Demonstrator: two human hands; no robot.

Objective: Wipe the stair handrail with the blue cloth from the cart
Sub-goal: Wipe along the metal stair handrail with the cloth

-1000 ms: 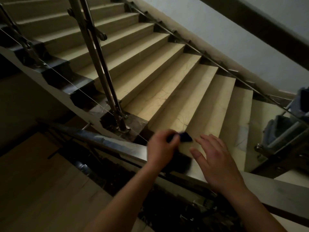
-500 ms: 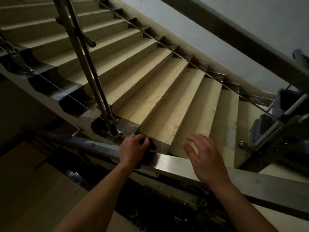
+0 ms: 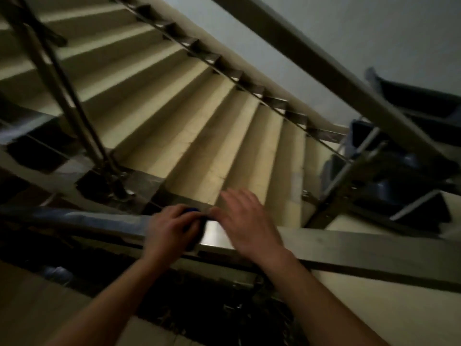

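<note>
Cloth [image 3: 192, 210] sits bunched under the left hand [image 3: 172, 227], gripped against the rail [image 3: 99, 219]. It's soft and light, and should mould round the bar if held by the wad. Right hand [image 3: 249, 226] is spread loose beside it, holding nothing. Cart [image 3: 389, 171] waits far right.

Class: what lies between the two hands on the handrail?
In the head view, a short bare stretch of handrail, between the left hand gripping the cloth and the open right hand.

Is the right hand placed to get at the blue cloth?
Probably yes: the right hand hovers open beside the left hand, which grips the blue cloth on the handrail; nothing lies between.
</note>
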